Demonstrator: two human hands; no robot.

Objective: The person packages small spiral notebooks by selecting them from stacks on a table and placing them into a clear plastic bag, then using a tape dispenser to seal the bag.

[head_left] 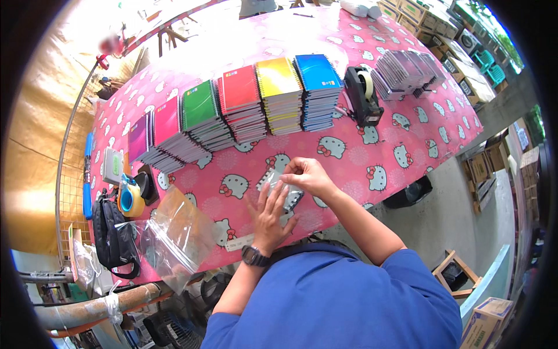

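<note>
On the pink cartoon-print tablecloth, close to my body, lies a small, pale, shiny packet (293, 199) with dark edges, apparently in clear plastic; its contents are mostly covered. My left hand (268, 220), with a black watch at the wrist, rests over its left side with fingers stretched out. My right hand (309, 177) is bent in a pinch at the packet's upper edge, thumb and forefinger together. Beyond both hands stands a curved row of spiral notebook stacks, among them green (199, 104), red (237, 87), yellow (279, 77) and blue (317, 72).
A black tape dispenser (361, 99) stands right of the blue stack, with plastic-wrapped stacks (404, 72) beyond. Clear plastic bags (177, 230), tape rolls (130, 199) and a black bag (110, 235) lie at the left. A white strip (238, 243) lies near the table's front edge.
</note>
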